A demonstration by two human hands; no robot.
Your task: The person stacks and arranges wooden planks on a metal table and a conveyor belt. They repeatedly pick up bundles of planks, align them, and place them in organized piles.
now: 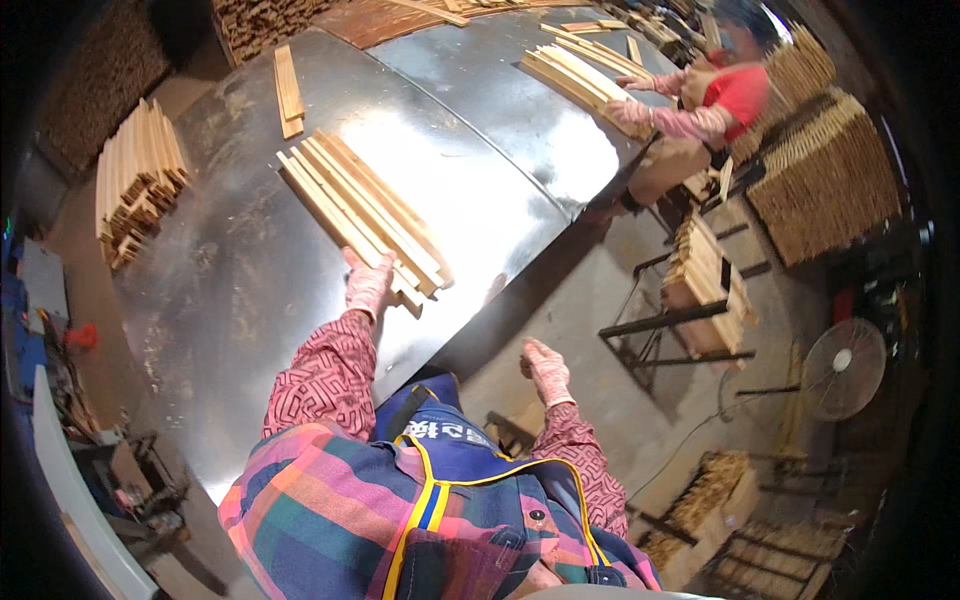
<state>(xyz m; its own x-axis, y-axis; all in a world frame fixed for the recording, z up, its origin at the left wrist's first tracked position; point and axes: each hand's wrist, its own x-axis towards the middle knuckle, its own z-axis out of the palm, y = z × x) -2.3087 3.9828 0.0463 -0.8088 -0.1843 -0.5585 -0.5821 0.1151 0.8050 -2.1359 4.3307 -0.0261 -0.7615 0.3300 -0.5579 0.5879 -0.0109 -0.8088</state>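
Several pale wooden slats (pixel 365 205) lie side by side in a loose bundle on the metal-topped table (pixel 210 330), their near ends uneven. At the near left end of the bundle, my left hand (pixel 368 283) in a pinkish glove grips the slats, thumb on the outer side and fingers against the wood. My right hand (pixel 547 372), gloved too, hangs off the table's edge over the floor with its fingers curled in. Nothing shows in it. Patterned red sleeves cover both forearms.
Two short slats (pixel 288 92) lie farther back. A slat stack (pixel 140 175) stands at the left. Across the table a person in red (pixel 735 100) handles other slats (pixel 580 80). A metal rack with slats (pixel 705 285), a fan (pixel 843 358) and wood piles (pixel 825 175) stand right.
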